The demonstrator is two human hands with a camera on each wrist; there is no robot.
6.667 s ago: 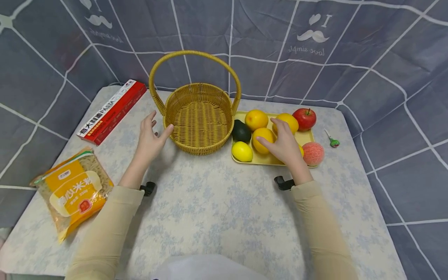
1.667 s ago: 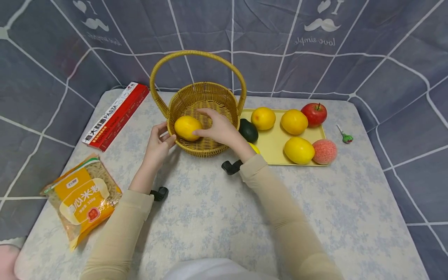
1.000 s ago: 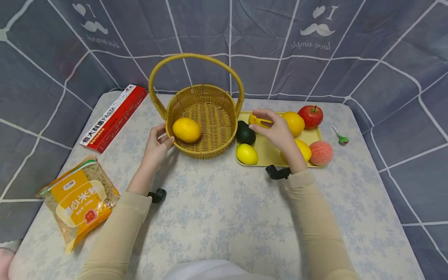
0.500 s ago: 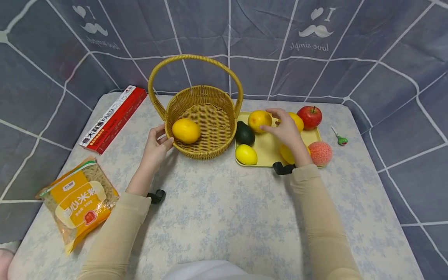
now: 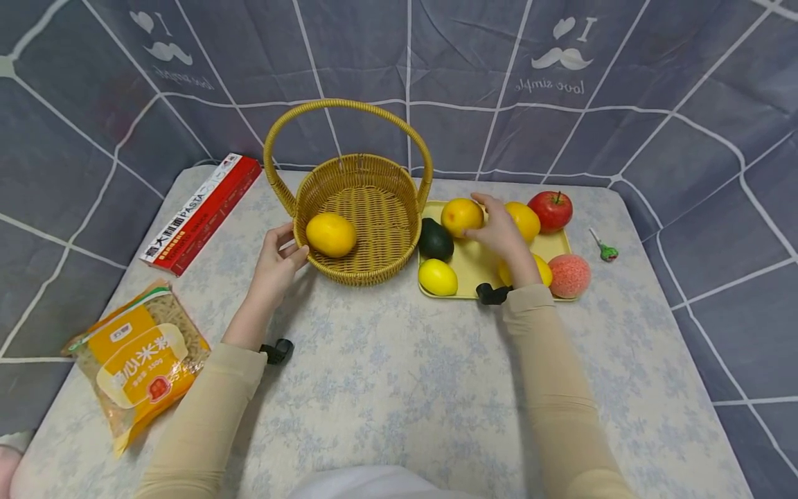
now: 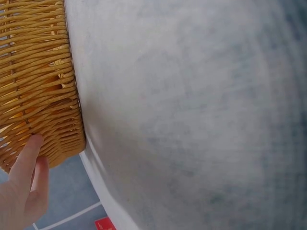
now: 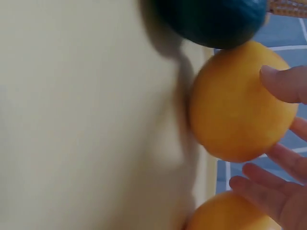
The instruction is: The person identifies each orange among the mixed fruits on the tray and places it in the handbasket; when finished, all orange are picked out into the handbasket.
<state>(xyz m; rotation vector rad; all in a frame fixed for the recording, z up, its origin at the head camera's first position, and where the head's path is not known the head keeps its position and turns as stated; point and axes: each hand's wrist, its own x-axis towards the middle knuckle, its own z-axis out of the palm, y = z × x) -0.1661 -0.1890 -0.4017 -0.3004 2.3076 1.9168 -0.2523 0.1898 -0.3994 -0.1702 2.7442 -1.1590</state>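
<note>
In the head view, my left hand [image 5: 277,260] touches the outer left side of the wicker basket [image 5: 358,278]; in the left wrist view its fairly straight fingers [image 6: 29,163] rest against the weave. One orange-yellow fruit [image 5: 330,234] lies in the basket. My right hand [image 5: 501,232] is over the yellow tray [image 5: 474,267], holding another orange-yellow fruit [image 7: 242,108] at the tray's back left. Its thumb lies on the near side, with fingers around the far side. A dark green avocado [image 5: 436,240] and a yellow lemon [image 5: 438,277] sit beside it.
More yellow fruits [image 5: 524,220], a red apple [image 5: 551,211] and a pink peach-like fruit [image 5: 570,276] are at the tray's right. A green lollipop [image 5: 607,251] lies farther right. Left of the basket are a pasta box [image 5: 202,215] and a noodle bag [image 5: 140,360].
One orange-yellow fruit went from the tray into the basket and was let go. My right hand returned to the tray and closed in on another; my left hand came to the basket's side.
</note>
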